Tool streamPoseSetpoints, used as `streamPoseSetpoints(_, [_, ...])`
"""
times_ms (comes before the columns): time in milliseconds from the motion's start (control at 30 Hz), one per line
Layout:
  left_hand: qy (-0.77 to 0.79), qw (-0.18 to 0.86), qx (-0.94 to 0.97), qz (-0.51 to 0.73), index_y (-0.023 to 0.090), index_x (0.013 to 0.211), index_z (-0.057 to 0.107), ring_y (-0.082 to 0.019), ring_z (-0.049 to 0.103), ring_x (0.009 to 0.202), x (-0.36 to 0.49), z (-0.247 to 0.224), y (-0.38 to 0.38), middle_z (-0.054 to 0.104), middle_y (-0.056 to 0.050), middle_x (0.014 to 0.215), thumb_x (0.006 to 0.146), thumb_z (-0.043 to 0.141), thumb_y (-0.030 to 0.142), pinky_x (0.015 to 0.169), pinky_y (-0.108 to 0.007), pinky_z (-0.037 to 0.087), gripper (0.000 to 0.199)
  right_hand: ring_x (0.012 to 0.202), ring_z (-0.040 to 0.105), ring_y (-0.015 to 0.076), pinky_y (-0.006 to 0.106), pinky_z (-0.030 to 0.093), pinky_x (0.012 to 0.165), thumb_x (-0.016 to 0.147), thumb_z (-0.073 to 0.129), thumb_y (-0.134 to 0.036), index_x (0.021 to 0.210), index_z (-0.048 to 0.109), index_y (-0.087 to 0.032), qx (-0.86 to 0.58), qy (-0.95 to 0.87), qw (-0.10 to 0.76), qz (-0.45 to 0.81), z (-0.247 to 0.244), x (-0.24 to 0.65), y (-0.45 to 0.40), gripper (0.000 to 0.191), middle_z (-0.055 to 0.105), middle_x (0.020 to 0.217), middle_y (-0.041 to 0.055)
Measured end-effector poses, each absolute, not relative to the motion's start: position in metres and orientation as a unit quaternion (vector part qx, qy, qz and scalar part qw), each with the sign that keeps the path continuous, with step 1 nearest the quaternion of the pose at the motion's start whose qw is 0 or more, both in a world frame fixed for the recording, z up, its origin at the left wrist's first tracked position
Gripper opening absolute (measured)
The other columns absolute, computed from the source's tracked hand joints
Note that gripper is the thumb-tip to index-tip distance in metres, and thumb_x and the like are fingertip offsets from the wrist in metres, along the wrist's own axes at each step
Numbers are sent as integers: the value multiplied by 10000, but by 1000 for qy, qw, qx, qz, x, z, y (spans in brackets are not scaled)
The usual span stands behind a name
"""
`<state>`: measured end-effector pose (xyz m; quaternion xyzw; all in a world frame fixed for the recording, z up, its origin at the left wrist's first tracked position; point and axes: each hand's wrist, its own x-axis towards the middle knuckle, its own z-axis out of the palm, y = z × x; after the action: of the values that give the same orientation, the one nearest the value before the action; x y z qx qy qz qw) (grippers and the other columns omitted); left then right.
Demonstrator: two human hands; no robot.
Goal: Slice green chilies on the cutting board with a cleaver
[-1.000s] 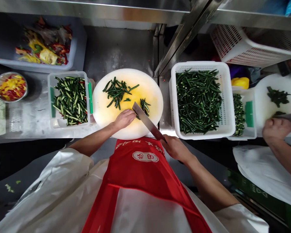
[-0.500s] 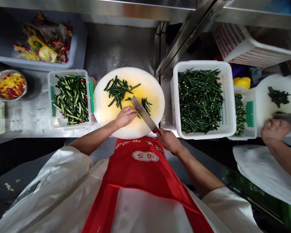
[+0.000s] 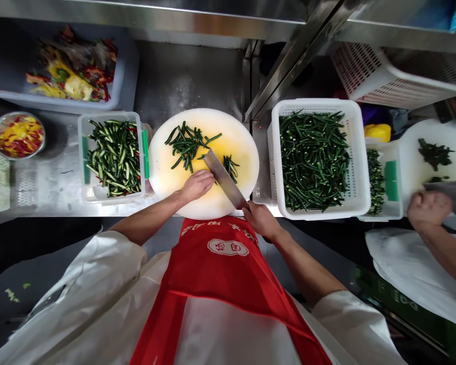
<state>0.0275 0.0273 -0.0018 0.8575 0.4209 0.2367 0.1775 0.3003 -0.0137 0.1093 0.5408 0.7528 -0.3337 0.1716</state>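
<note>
Around the board: lidless container [image 3: 113, 199] of green strips hard by on the left, its green latch [image 3: 145, 153] facing the board; steel bowl [image 3: 18, 157] of red and yellow strips farther left; grey bin [image 3: 128, 76] with pepper scraps behind those. Right: white basket [image 3: 357, 147] heaped with whole long green pods [image 3: 313, 159]; another container [image 3: 397, 203] of chopped green pieces just past it. Co-worker's hand [image 3: 429, 208] with a blade [image 3: 454, 195] at a second board [image 3: 443, 133], far right, well apart. Slanted metal post [image 3: 279, 83] comes down behind the board's right shoulder; shelf edge [image 3: 175, 23] crosses above the back.

Round cutting board [image 3: 230, 129] reaches the tabletop's [image 3: 192, 71] near edge, red apron [image 3: 213, 274] right up against it. Narrow gap between board and basket; tighter on the container side. Most room is behind: bare steel up to the back wall.

Right hand [image 3: 263, 221] just off the board's near-right edge, fingers wrapped around the cleaver [image 3: 226, 180] handle; blade slants far-left over the board. Left hand [image 3: 198, 185] on the board, fingers bent beside the blade; can't tell what's under them. Green pieces: larger pile [image 3: 186, 144] far-left on the board, small bunch [image 3: 231, 168] right of the blade.
</note>
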Motion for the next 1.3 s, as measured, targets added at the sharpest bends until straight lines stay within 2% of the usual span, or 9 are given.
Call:
streamPoseSetpoints(267, [563,115,792,206,170,1086,665,-276,558,1044,13,34,105,644,-129,1113,942,423,222,914,-447,433,286,639,558,170,284,282,600,997,363,-347,767,530,-208,492,770,118,-389,134,342,-34,316,654,731,63])
streamPoseSetpoints(433, [615,156,770,71,130,921,698,-300,594,985,41,41,167,651,-139,970,820,513,111,941,-468,411,211,670,559,167,279,278,612,985,387,-343,813,577,-202,443,782,136,-416,132,336,-37,292,671,782,65])
streamPoseSetpoints(500, [632,168,750,96,134,915,691,-280,601,963,48,46,172,648,-125,970,820,509,99,926,-444,431,208,684,567,170,275,289,620,980,389,-345,832,589,-203,457,772,122,-425,126,334,-36,286,678,794,62])
streamPoseSetpoints(633, [599,158,732,284,168,1082,633,-231,574,1032,43,62,138,611,-97,1080,924,460,187,925,-386,462,235,710,583,181,269,319,630,966,396,-351,860,578,-196,530,730,87,-422,115,338,-35,262,687,824,74])
streamPoseSetpoints(700, [532,164,769,314,184,1102,622,-223,556,1067,37,62,106,601,-92,1099,951,448,227,943,-381,464,234,702,589,187,269,322,618,962,400,-356,875,560,-191,570,705,84,-413,113,338,-34,247,684,816,80])
streamPoseSetpoints(900, [420,189,867,189,182,1037,668,-201,589,960,34,17,31,649,-89,1031,965,423,213,879,-361,498,258,747,614,205,273,313,623,975,389,-344,866,529,-196,574,715,111,-383,124,334,-30,230,681,825,93])
streamPoseSetpoints(1033, [433,191,857,205,177,982,674,-199,589,965,37,1,26,660,-85,1056,970,438,227,915,-369,478,242,773,620,203,281,296,646,989,373,-323,869,531,-198,533,745,126,-381,139,334,-27,235,686,844,90])
streamPoseSetpoints(1167, [432,195,854,216,178,964,672,-194,581,963,37,1,29,659,-85,1045,975,433,236,922,-360,470,247,697,602,185,286,264,609,996,373,-340,840,516,-201,524,742,153,-388,150,340,-27,253,675,780,72])
streamPoseSetpoints(1300, [427,189,858,213,171,976,669,-194,580,965,36,0,30,662,-86,1053,982,415,239,922,-359,475,263,728,618,201,292,271,612,989,392,-314,872,544,-181,528,740,186,-373,137,330,-24,233,693,819,107])
